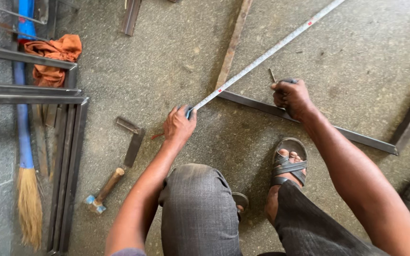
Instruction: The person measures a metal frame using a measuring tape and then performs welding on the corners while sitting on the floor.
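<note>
I had the left hand point(179, 125) closed round the tape measure point(266, 52) case, its blade running out toward one o'clock over the flat steel bar point(357, 137). The right hand point(291, 98) was fisted on a small marker, tip near the bar. To mark well, I judged the blade should lie taut and flat, the mark struck square at the reading. I counted one tape, one hammer point(103, 192) at seven o'clock, one try square point(133, 142), one broom point(24, 166), one orange rag point(53, 59).

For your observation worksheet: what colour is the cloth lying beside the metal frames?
Orange, seen in the head view: the cloth lies crumpled at upper left.
</note>
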